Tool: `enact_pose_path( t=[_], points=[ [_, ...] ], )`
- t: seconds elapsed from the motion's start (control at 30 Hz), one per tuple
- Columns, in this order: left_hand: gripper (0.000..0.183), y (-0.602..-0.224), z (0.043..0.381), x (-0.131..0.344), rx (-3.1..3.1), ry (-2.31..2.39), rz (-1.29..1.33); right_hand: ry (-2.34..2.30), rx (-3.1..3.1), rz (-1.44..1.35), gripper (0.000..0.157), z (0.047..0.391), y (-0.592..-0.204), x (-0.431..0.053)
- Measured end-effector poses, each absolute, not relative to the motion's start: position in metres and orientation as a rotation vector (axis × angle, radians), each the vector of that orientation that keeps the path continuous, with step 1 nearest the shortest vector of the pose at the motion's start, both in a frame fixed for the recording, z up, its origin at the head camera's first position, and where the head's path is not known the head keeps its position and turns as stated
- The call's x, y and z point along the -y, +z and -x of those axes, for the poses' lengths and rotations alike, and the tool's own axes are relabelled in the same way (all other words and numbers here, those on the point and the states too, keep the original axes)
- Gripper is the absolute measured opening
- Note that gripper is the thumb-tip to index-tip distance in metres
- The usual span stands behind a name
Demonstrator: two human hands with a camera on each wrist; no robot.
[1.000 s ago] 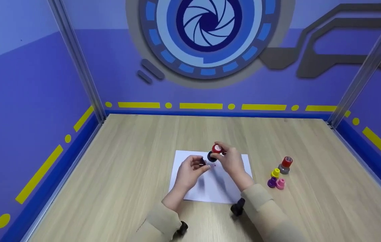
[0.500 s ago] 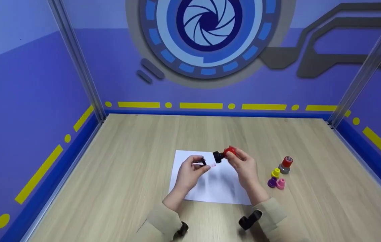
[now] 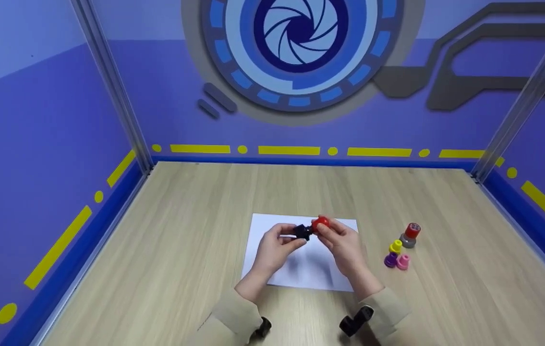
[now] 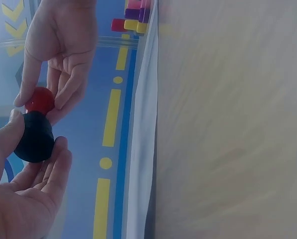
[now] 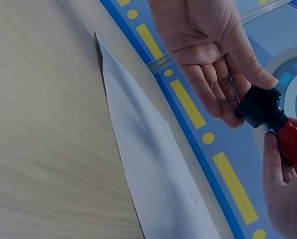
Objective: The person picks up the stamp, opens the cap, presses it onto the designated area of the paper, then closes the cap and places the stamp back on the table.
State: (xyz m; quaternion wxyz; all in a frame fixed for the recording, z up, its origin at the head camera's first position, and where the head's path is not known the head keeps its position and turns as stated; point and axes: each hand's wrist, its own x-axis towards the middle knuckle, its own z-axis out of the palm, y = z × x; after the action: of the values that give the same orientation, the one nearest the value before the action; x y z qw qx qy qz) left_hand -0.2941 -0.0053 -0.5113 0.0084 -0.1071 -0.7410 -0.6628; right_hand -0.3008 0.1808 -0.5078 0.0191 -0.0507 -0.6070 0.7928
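The stamp [image 3: 306, 231] is up in the air above the paper [image 3: 320, 278], held between both hands and tipped so that it lies nearly level. The left hand [image 3: 274, 247] has its grip closed on the black end [image 4: 35, 138], thumb on one side and fingers on the other. The right hand [image 3: 346, 247] has its grip closed on the red knob [image 3: 321, 224], pinching it between thumb and fingers. A narrow black neck [image 5: 277, 120] joins the two parts.

The white paper lies on the desk [image 3: 186, 230] and bears a small reddish mark [image 5: 195, 201]. To the right of the paper, well apart from the stamp, four pieces stand close together: a red-and-grey piece [image 3: 410, 235] at the back, then a yellow piece [image 3: 396, 246], with a purple piece [image 3: 391, 260] and a pink piece [image 3: 403, 262] side by side in front. Beyond the desk rises a blue wall [image 3: 157, 105].
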Motion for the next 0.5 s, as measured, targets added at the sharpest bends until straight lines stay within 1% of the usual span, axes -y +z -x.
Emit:
enact_pose_path(
  t=[0.13, 0.5],
  points=[
    [0.04, -0.5109, 0.295, 0.0051, 2.319, -2.051, 0.335, 2.447, 1.893, 0.149, 0.043, 0.3009, -0.5077, -0.1793],
    [0.036, -0.5094, 0.2938, 0.0069, 2.327, -2.014, 0.362, 2.47, 1.874, 0.13, 0.045, 0.2993, -0.5122, -0.1768]
  ],
)
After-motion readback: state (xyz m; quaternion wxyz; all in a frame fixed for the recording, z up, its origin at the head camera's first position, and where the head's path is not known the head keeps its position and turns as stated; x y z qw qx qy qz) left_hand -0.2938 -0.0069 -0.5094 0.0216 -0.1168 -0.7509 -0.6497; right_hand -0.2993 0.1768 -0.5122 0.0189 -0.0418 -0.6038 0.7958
